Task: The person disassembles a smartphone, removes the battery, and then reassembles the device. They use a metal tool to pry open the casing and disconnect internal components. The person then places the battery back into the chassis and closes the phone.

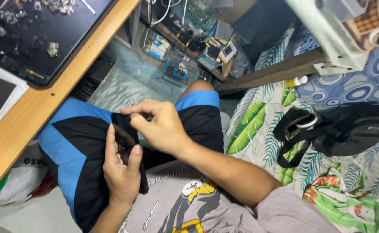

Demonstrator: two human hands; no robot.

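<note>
- The person sits with both hands over the lap, above black shorts with blue side panels (70, 142).
- Left hand (121, 170): cupped from below around a black phone (127, 129), fingers and thumb curled up along its edges. The hand closes on the device and supports it.
- The black phone stands roughly upright in that hand, its upper end showing between the two hands, its lower part running down past the left palm. Which face is turned toward the camera cannot be told.
- Right hand (161, 125): lies across the top of the phone, thumb and forefinger pressed together in a pinch at the upper edge. Whether a small part sits between the fingertips cannot be told.
- Grey printed shirt (185, 198) fills the lower middle of the view.
- To the left, a wooden desk (29, 108) carries an opened dark laptop base (29, 34) with small loose parts scattered on it.
- To the right, a leaf-patterned bedsheet (258, 125) bears a black strap bag (349, 127), well apart from the hands.
- Ahead of the knees, a low shelf (189, 43) holds cluttered boxes and cables.
</note>
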